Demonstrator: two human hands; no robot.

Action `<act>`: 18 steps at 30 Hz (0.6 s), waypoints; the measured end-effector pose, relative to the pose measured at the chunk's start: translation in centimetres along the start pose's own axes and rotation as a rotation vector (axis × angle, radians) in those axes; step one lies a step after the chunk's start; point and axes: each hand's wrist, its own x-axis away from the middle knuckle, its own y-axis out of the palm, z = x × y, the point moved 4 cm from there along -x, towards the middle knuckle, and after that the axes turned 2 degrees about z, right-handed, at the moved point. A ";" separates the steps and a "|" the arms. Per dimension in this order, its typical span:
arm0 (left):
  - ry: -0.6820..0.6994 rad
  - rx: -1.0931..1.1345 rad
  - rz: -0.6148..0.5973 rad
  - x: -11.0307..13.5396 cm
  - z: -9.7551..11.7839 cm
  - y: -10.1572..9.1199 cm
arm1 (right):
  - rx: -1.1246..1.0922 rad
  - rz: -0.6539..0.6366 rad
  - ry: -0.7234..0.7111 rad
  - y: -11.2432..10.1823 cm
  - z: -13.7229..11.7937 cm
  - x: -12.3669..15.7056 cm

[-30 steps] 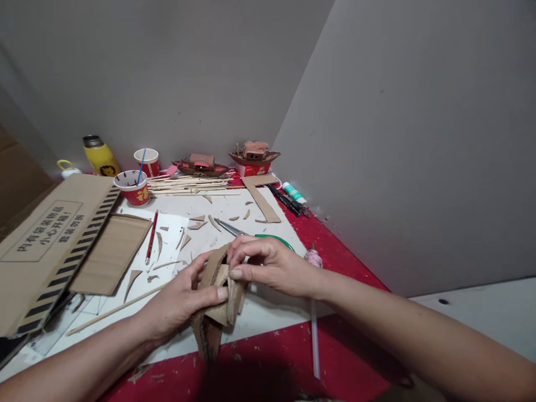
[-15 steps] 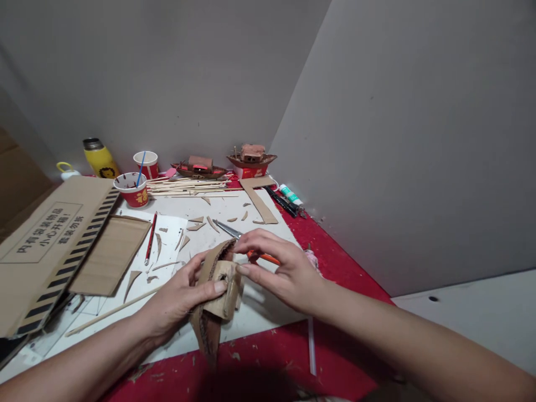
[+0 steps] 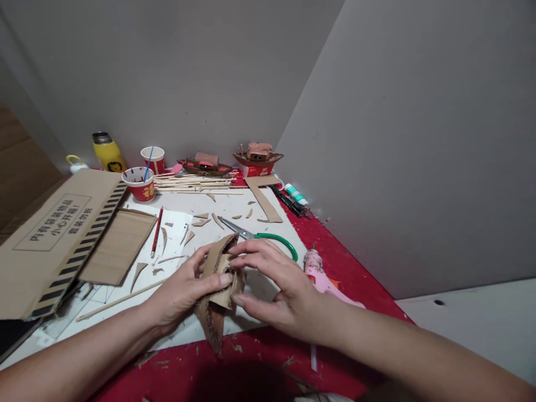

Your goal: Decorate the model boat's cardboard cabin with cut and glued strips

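My left hand (image 3: 190, 287) is closed around a small cardboard boat (image 3: 213, 326), its thumb pressed on the cabin piece (image 3: 220, 297) in the middle. The hull is tilted, one pointed end toward me, with ragged corrugated edges showing. My right hand (image 3: 278, 285) grips the cabin from the right, fingertips on its far side and thumb on its near side. Just beyond the hands lie scissors (image 3: 288, 244) with a green handle, partly covered by my right fingers. A pink glue gun (image 3: 320, 276) rests right of them.
Cardboard offcuts (image 3: 201, 222), a red pencil (image 3: 157, 231) and a flat cardboard piece (image 3: 121, 245) lie on the white sheet. A cardboard box (image 3: 54, 234) takes up the left. Behind are paper cups (image 3: 140, 190), wooden sticks (image 3: 192, 183), two finished model boats (image 3: 258, 155) and a yellow bottle (image 3: 108, 153).
My right hand has moved lower on the cabin, its thumb now at the near side. The boat has turned slightly in my grip. The view has shifted, showing the green scissor handle and glue gun.
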 end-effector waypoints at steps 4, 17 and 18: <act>0.007 -0.008 -0.008 0.0 0.0 0.0 | -0.019 0.003 0.020 0.2 0.0 0.2; 0.027 -0.023 0.034 0.0 0.1 -0.1 | 0.099 0.039 0.018 0.7 -0.2 1.1; 0.032 -0.025 0.034 0.0 0.0 -0.2 | 0.107 0.042 0.014 0.7 -0.3 1.0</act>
